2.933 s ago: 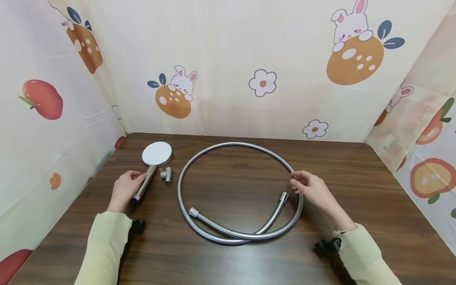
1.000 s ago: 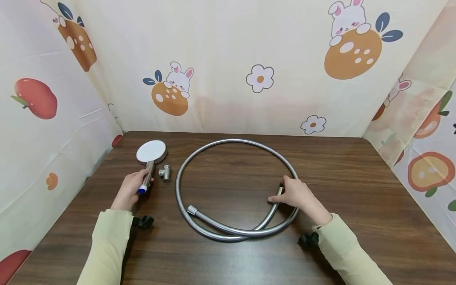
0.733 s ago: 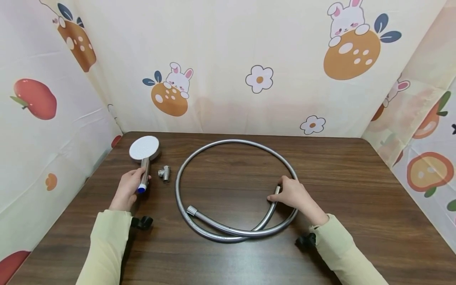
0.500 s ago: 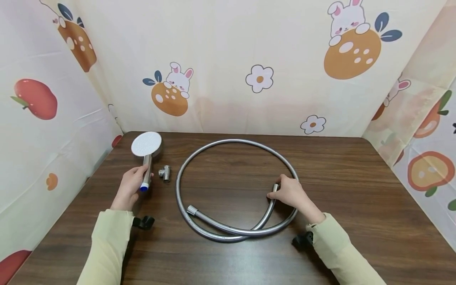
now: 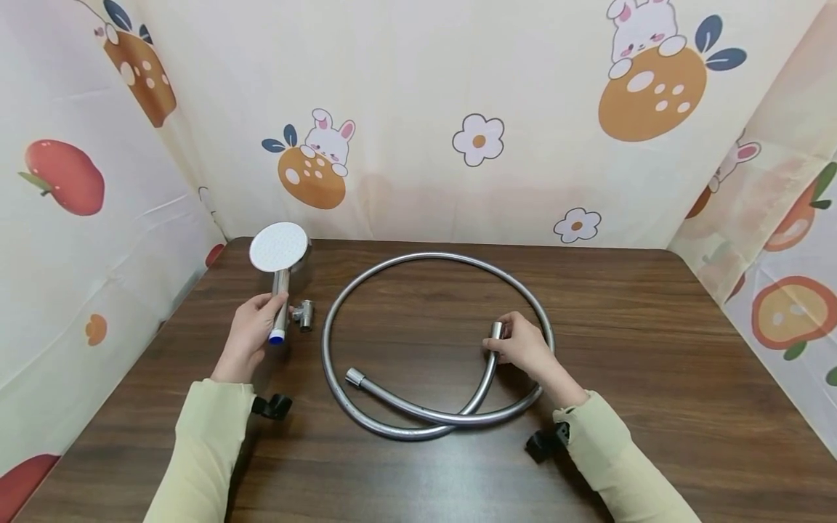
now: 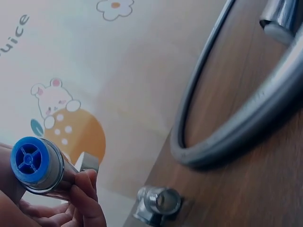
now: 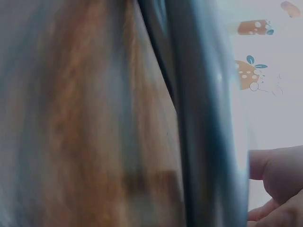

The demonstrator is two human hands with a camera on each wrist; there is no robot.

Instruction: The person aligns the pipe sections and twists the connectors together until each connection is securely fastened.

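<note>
My left hand (image 5: 251, 327) grips the chrome handle of a shower head (image 5: 279, 248), raised with its white round face toward me. The blue insert (image 6: 30, 160) in the handle's lower end faces the left wrist camera. My right hand (image 5: 525, 346) pinches one metal end of a silver shower hose (image 5: 437, 256) between thumb and fingers, that end tilted up. The hose's other end fitting (image 5: 354, 376) points left, inside the loop. In the right wrist view the hose (image 7: 208, 113) passes close and blurred in front of the fingers.
A small chrome tee valve (image 5: 305, 315) lies on the brown wooden table (image 5: 418, 487), just right of the shower head's handle. Patterned curtains (image 5: 405, 174) hang behind the table and along both sides. A black wrist camera (image 5: 272, 407) sits at each cuff.
My left hand has taken hold of the shower head and lifted it, lately moving slightly right. My right hand has grasped the hose's end and drawn it left and up.
</note>
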